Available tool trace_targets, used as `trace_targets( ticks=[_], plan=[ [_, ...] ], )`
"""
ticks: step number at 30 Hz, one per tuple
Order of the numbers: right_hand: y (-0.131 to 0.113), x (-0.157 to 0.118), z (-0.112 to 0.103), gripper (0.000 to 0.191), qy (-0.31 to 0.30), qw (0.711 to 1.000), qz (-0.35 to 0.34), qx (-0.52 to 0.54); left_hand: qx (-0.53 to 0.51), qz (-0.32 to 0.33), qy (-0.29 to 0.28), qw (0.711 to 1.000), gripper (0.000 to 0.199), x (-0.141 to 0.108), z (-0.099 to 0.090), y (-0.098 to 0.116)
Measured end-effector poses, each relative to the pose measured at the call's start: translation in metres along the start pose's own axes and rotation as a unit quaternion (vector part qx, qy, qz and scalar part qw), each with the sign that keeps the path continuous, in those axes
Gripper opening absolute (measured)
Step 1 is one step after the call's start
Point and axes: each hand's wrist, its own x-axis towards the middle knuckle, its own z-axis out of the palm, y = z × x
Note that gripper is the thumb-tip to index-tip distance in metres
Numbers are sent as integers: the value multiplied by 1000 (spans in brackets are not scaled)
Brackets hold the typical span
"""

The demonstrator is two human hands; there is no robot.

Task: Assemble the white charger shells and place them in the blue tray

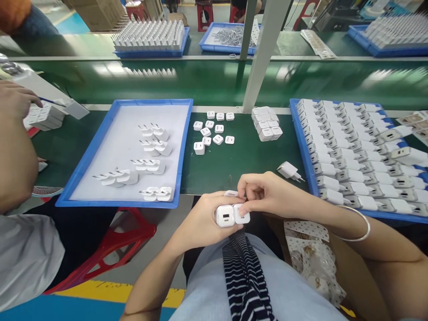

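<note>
The left hand is wrapped around a pair of small white blocks, the left block and the right block, which sit side by side and touch. The thumb of the right hand rests on the front of the right block, and its other fingers are curled; I cannot tell if they pinch anything. I think the right block could slip out and fall, because it sits at the open end of the left hand's hold, and a hard push from the thumb might tip it. The front could also get scratched or smudged by the thumb. The loose plug lies on its side near the right wrist, so a swing of that arm might knock it. Both blocks are over the person's lap, just off the near edge of the green table, so a dropped one would likely go down to the lap or floor. The left block lies against the left hand, and the right block is between that hand and the right thumb. Past the hands, small white caps lie scattered. A blue tray full of plugs is to the right, and another tray with fewer plugs is to the left.
</note>
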Motion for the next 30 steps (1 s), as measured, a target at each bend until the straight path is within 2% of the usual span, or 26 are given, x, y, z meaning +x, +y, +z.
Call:
trace_targets(
  ticks=[4,7,12,14,17,19,25,30],
  plan=[
    [12,1,2,26,9,996,-56,73,-30,15,16,999,33,-4,-3,-1],
    [10,4,0,27,29,990,-77,114,-19,24,-14,999,31,-3,-3,3],
    [4,13,-4,20,-16,991,-75,109,5,11,-32,999,32,-1,-2,8],
    [4,14,-9,19,21,994,-81,66,8,-7,-21,1000,30,-3,-2,6],
    [0,8,-19,17,110,989,-94,-5,-16,-25,2,1000,33,-5,-2,2],
    [-5,3,-23,17,124,987,-100,4,-37,-34,8,999,35,-5,-2,0],
    [-23,3,-8,14,-67,989,-103,87,-50,-52,-2,997,20,0,0,0],
    [-23,14,2,11,-96,990,-87,62,-65,-63,1,996,20,1,3,0]
  ],
)
